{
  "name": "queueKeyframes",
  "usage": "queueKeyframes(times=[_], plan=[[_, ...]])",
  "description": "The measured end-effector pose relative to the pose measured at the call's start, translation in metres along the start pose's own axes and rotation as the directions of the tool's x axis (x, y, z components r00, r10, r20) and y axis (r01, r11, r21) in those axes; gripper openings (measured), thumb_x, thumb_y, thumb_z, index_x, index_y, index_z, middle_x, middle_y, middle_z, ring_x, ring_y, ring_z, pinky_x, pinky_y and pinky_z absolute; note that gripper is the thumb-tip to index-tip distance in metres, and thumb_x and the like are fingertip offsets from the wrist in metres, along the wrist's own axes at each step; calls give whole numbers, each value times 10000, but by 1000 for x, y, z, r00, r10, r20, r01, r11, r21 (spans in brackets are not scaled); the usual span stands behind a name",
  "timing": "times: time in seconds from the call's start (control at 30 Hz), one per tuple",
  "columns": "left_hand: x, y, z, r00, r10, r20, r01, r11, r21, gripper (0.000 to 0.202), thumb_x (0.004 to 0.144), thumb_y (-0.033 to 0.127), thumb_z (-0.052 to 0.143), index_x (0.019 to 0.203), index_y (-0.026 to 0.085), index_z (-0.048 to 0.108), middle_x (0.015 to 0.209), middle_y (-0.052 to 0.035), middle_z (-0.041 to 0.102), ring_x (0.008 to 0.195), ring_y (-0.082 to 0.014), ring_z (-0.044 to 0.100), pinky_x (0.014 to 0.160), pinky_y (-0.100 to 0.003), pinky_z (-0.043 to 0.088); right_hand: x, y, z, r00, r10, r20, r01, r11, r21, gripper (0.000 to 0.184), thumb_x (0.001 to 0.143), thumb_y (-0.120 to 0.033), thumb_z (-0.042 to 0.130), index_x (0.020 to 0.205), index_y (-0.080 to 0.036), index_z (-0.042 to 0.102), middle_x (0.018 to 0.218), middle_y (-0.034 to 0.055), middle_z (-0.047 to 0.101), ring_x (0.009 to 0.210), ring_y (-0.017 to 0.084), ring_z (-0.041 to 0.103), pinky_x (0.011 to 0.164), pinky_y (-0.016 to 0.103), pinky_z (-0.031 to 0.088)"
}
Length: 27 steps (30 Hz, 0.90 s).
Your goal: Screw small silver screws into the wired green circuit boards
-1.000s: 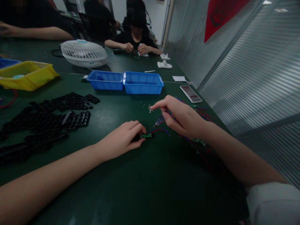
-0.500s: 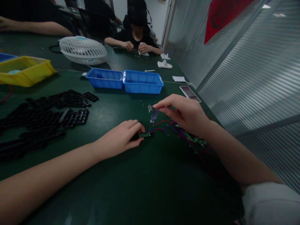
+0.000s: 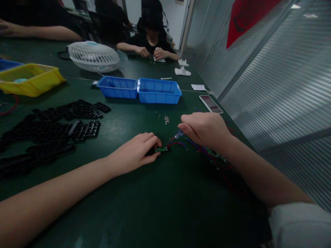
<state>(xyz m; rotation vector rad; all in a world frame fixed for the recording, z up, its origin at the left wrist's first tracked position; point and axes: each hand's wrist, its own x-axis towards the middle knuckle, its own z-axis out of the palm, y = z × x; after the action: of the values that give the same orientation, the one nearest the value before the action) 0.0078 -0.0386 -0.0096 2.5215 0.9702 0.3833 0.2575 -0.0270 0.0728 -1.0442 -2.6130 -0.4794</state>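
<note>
My left hand [image 3: 136, 153] rests on the dark green table [image 3: 160, 206], fingers curled over a small black part, with a small green circuit board [image 3: 161, 149] at its fingertips. Red and blue wires [image 3: 178, 144] run from the board to the right. My right hand [image 3: 205, 130] hovers just right of the board, closed around a small screwdriver with a clear bluish handle [image 3: 179, 134] whose tip points down towards the board. A little heap of tiny screws [image 3: 167, 119] lies beyond the hands. More boards with wires [image 3: 216, 156] lie under my right wrist.
Two blue bins [image 3: 139, 90] stand behind the screws, a phone [image 3: 210, 103] to their right. Black plastic parts [image 3: 51, 129] cover the left side, with a yellow bin [image 3: 28, 79] and a white fan [image 3: 94, 57] farther back. Other people sit at the far end.
My right hand drew back from the screw heap, took up the screwdriver and came down towards the board. My left hand stayed put on the board.
</note>
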Motion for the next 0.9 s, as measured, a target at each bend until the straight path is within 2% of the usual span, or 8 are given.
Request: queueKeyframes(times=[0.13, 0.23, 0.3, 0.37, 0.47, 0.57, 0.73, 0.9], plan=[[0, 0, 0, 1000, 0, 6, 0, 1000, 2, 200, 945, 362, 514, 1088, 224, 544, 1038, -39, 568, 944, -201, 544, 823, -344, 433, 0, -2, -1, 999, -39, -5, 39, 980, 196, 318, 960, -278, 320, 896, -158, 607, 830, 54, 573, 732, 157, 514, 609, 271, 334], [0, 0, 0, 1000, -2, 11, 2, 1000, 2, 196, 940, 354, 521, 1083, 221, 541, 1027, -36, 568, 936, -198, 545, 817, -341, 434, 1, -4, -2, 997, -76, -16, 77, 930, 360, 272, 940, -186, 350, 1060, -150, 592, 964, 73, 553, 798, 147, 527, 694, 266, 409], [0, 0, 0, 1000, -4, 7, 4, 1000, 1, 195, 937, 353, 527, 1078, 220, 544, 1027, -37, 572, 938, -200, 547, 812, -338, 435, 1, -5, -1, 995, -78, -61, 97, 888, 450, 234, 946, -183, 393, 1123, -136, 539, 990, 74, 557, 820, 139, 536, 722, 266, 435], [0, 0, 0, 1000, -2, -1, 2, 1000, 0, 202, 935, 358, 527, 1080, 220, 548, 1031, -41, 578, 943, -204, 550, 806, -336, 438, 0, -5, 1, 990, -58, -127, 114, 859, 498, 171, 952, -215, 454, 1097, -144, 509, 977, 63, 568, 817, 133, 543, 712, 261, 448], [0, -1, 1, 1000, 8, -11, -8, 1000, -1, 209, 935, 365, 522, 1082, 220, 552, 1033, -46, 585, 941, -208, 554, 803, -337, 443, 0, -3, 2, 982, -54, -178, 142, 839, 526, 137, 956, -268, 512, 1051, -169, 515, 976, 49, 592, 833, 131, 562, 713, 263, 463], [0, -2, 1, 1000, 9, -16, -9, 1000, 9, 207, 935, 371, 521, 1074, 220, 552, 1031, -46, 586, 937, -210, 554, 803, -340, 442, 1, -3, -2, 981, -57, -183, 150, 826, 544, 137, 976, -252, 480, 1058, -163, 542, 989, 50, 619, 857, 123, 577, 740, 259, 467], [0, -1, 0, 1000, 7, -7, -7, 1000, 22, 204, 939, 367, 516, 1078, 221, 548, 1030, -42, 581, 947, -208, 549, 809, -339, 437, 3, -2, -10, 988, -42, -150, 113, 855, 506, 138, 977, -242, 489, 1028, -149, 578, 933, 29, 623, 721, 86, 537, 655, 221, 424], [1, 0, 1, 1000, 14, -18, -13, 1000, 28, 210, 930, 363, 520, 1071, 214, 566, 1013, -44, 590, 933, -208, 555, 808, -337, 443, 3, 0, -8, 985, -33, -172, 112, 874, 472, 185, 963, -342, 518, 957, -162, 558, 894, 27, 590, 719, 104, 522, 647, 233, 395]])
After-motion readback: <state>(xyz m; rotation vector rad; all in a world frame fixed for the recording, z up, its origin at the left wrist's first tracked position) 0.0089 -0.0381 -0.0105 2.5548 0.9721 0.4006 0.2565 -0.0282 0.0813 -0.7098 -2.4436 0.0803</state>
